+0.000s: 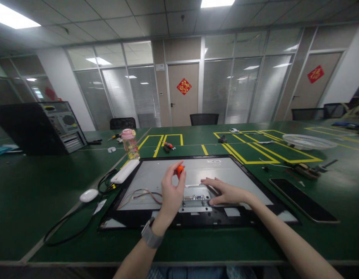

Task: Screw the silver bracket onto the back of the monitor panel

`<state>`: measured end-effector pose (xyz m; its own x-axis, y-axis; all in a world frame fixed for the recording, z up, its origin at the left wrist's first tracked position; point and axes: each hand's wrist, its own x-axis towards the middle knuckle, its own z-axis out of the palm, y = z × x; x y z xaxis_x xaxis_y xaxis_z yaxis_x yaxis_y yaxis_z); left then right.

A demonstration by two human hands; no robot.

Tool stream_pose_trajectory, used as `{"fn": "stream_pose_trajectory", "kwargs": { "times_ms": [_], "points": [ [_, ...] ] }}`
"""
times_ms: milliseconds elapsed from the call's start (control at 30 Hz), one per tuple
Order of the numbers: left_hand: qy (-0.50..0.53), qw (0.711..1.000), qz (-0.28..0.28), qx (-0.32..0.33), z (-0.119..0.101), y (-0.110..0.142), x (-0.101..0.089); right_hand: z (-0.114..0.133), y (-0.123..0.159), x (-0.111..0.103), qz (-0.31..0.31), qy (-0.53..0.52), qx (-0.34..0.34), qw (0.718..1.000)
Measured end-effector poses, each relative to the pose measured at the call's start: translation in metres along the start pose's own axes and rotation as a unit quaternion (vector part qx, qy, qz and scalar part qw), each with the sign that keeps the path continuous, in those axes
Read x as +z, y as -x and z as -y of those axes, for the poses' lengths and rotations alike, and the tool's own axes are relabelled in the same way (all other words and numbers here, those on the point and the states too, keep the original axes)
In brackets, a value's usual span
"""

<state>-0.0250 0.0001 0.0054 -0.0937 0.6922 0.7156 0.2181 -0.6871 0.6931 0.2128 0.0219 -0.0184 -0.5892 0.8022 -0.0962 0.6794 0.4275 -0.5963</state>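
A monitor panel (150,174) with a grey metal back and black frame lies flat on the green table in front of me. My left hand (172,188) is closed around a screwdriver (180,170) with an orange handle, held above the panel's middle; its shaft is hidden by the fingers. Below it is a silver metal bracket (193,209) with connector ports along it. My right hand (225,192) rests at the bracket's right side, fingers stretched out and apart, holding no tool. Thin coloured wires (143,192) lie on the panel to the left of my left hand.
A white power strip (125,171), a clear bottle with a pink lid (130,145), a white mouse (88,195) and black cables are on the left. A computer case (36,128) stands farther left. On the right lie a black phone-like slab (303,199) and a white round dish (308,142).
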Motion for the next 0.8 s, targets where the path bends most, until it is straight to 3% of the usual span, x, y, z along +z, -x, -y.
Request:
{"fn": "stream_pose_trajectory", "kwargs": {
  "times_ms": [133,367,600,800],
  "points": [
    [-0.043,0.998,-0.018,0.036,-0.0015,-0.0018,-0.0021,-0.0014,-0.0005,0.0003,0.001,0.001,-0.007,1.0],
    [0.026,0.999,-0.003,-0.03,-0.0022,-0.0006,-0.0019,-0.0001,0.0001,0.0002,-0.003,0.0,-0.008,1.0],
    [-0.078,0.995,-0.046,0.052,-0.0067,-0.003,-0.0036,-0.0026,-0.0007,0.0011,-0.002,-0.001,-0.002,1.0],
    [-0.002,1.0,-0.011,0.017,-0.0045,-0.0014,-0.0047,-0.0028,-0.0012,0.0009,-0.001,0.003,-0.009,1.0]
  ]
}}
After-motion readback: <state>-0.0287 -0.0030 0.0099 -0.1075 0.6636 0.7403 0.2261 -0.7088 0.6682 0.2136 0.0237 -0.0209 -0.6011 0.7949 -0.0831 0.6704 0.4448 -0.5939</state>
